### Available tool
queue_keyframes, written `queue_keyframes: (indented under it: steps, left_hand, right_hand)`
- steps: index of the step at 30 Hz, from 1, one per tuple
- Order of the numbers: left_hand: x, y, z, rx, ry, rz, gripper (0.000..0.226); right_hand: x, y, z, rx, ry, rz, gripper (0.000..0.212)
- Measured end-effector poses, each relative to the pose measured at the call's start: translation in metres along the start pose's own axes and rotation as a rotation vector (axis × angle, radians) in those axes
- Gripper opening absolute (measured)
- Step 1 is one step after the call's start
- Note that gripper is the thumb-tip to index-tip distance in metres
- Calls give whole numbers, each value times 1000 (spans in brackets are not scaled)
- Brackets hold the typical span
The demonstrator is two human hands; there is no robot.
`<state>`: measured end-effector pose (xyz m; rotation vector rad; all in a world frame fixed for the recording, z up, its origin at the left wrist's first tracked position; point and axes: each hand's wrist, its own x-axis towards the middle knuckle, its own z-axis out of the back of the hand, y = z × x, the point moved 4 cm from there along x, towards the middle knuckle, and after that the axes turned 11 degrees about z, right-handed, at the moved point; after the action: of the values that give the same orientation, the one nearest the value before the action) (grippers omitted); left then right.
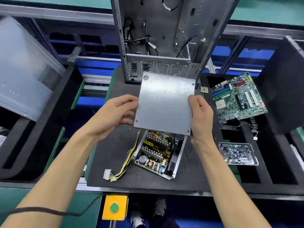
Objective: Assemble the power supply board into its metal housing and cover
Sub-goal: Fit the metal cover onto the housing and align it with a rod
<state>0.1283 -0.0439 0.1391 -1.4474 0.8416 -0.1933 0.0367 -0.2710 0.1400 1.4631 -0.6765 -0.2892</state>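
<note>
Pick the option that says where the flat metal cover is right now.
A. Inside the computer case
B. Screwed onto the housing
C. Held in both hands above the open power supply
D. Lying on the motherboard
C: the left hand and right hand grip the metal cover by its side edges, above the open power supply.

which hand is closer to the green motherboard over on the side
Right. The right hand grips the metal cover's right edge, just left of the motherboard; the left hand holds the cover's far edge.
</note>
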Motion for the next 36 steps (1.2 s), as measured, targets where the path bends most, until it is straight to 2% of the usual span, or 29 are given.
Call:
queue_keyframes:
  steps: [8,9,11,13,14,15,18,20,22,25,28,29,31,34,36]
  left_hand:
    - [-27,2,-8,21,41,-12,20]
    - [-29,3,-6,59,4,-1,22]
    - [-32,2,6,118,-210,-4,29]
    - [-38,-7,21,162,-467,-87,31]
    - [-42,-13,25,196,-495,-143,33]
    - [-45,-20,22,249,-428,-184,37]
    - [-57,-27,-18,525,23,-180,39]
    - [-63,-21,-43,714,178,-129,37]
    - [-65,-16,-57,825,199,-82,44]
    - [-64,-16,-58,795,135,-58,44]
    - [-65,-20,-49,718,1,-110,41]
    - [-65,-20,-44,643,-72,-117,41]
    - [-65,-15,-32,332,-205,-87,42]
    - [-59,-10,-20,-130,-353,-12,28]
    - [-54,-8,-20,-200,-407,6,25]
  right_hand:
    - [-23,11,6,57,-19,79,29]
    - [-25,12,7,63,-8,81,28]
    - [-27,15,11,35,65,81,27]
    - [-26,20,16,-56,215,51,27]
    - [-26,23,17,-96,319,12,27]
    - [-29,24,17,-134,446,-32,28]
    - [-48,24,3,-238,827,-128,42]
    - [-60,23,-7,-203,914,-167,48]
    - [-66,23,-10,-156,907,-183,49]
    - [-64,20,-11,-93,809,-275,39]
    - [-46,9,-2,95,371,-419,39]
    - [-38,4,5,108,243,-433,40]
    - [-25,-2,22,94,122,-451,40]
    - [-18,-11,32,234,141,-566,53]
    - [-17,-12,31,287,210,-622,57]
